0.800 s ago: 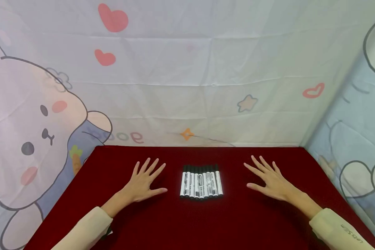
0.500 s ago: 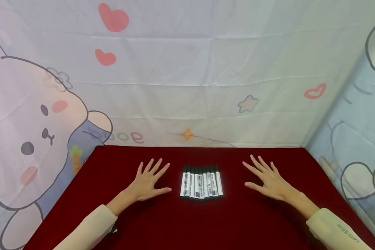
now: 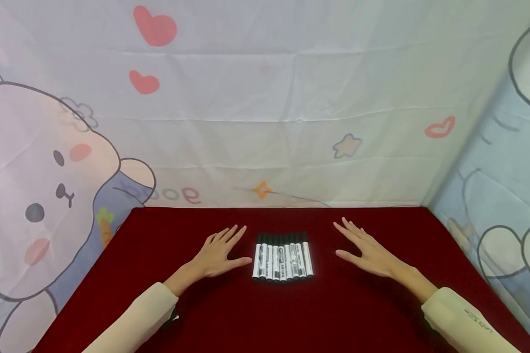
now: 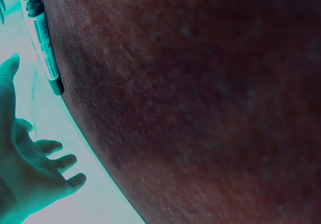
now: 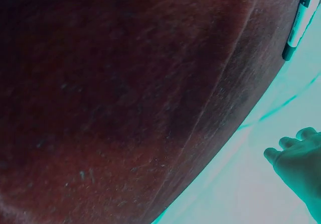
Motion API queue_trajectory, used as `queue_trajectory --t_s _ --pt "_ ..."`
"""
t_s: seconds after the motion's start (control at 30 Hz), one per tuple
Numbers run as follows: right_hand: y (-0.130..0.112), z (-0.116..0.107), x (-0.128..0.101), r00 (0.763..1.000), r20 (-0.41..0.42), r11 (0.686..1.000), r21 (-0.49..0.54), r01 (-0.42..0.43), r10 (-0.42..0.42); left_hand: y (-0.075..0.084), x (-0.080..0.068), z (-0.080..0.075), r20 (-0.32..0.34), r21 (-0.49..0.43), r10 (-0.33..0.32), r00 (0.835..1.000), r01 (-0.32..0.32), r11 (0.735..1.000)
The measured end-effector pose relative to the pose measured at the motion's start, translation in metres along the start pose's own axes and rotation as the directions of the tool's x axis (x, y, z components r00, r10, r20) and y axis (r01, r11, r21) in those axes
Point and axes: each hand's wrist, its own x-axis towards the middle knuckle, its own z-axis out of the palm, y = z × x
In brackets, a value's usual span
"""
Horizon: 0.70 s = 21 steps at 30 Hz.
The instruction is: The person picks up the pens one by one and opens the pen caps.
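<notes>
Head view showed a dark red table [image 3: 335,318] with a row of markers [image 3: 282,257] in the middle. I counted about 9, but they lay so close that I could not be sure. They sat side by side and touching, black caps pointing away from the person, white bodies toward them. Lined up like that, each 1 looked easy to pick from the row.

A left hand [image 3: 218,252] lay just left of the row. Its fingers were straight and spread a little, and it held nothing. Its thumb pointed at the nearest marker and came close, but I could not tell if it touched. A right hand [image 3: 365,247] was on the other side, a bit farther from the row, fingers also straight and spread, holding nothing. Both hands seemed to sit low over the cloth - flat and ready, 1 on each side, so either could get to the markers.

Both arms wore cream sleeves [image 3: 137,318].

Left wrist view showed the end marker [image 4: 45,48] at the top left edge and the left hand's [image 4: 30,179] fingers loose and apart. Right wrist view showed 1 marker [image 5: 298,25] at the top right corner and the right hand's [image 5: 301,169] fingers low at the right - most of both pictures was just red cloth.

Behind the table hung a pale sheet [image 3: 265,108] with a bunny [image 3: 48,181], hearts and a star.
</notes>
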Motion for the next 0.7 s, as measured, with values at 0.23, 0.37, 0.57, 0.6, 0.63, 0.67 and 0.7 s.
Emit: queue_trajectory --t_s 0.23,0.37,0.57,0.6,0.63,0.67,0.7 --pt "-0.001 0.005 0.006 1.000 -0.004 0.995 0.102 0.019 -0.018 0.005 0.006 0.002 -0.005 -0.025 0.020 1.000 -0.020 1.000" --pt "-0.004 0.009 0.010 0.999 -0.017 0.986 0.163 0.038 -0.035 0.011 0.009 0.004 -0.024 -0.055 0.052 0.998 -0.053 0.997" --pt "-0.011 0.014 0.014 0.999 -0.014 0.977 0.205 0.052 -0.050 0.018 0.010 0.009 -0.016 -0.105 0.079 0.997 -0.080 0.991" --pt "-0.012 0.014 0.015 0.998 -0.013 0.977 0.203 0.056 -0.055 0.019 0.010 0.010 -0.013 -0.113 0.083 0.996 -0.084 0.990" --pt "-0.013 0.015 0.015 0.998 -0.013 0.978 0.199 0.061 -0.059 0.020 0.010 0.011 -0.009 -0.120 0.085 0.996 -0.086 0.989" --pt "-0.014 0.016 0.015 0.998 -0.013 0.978 0.197 0.066 -0.064 0.021 0.011 0.012 -0.004 -0.124 0.086 0.996 -0.086 0.989" --pt "-0.015 0.017 0.016 0.998 -0.015 0.979 0.193 0.070 -0.069 0.022 0.011 0.013 0.001 -0.130 0.087 0.996 -0.086 0.988"
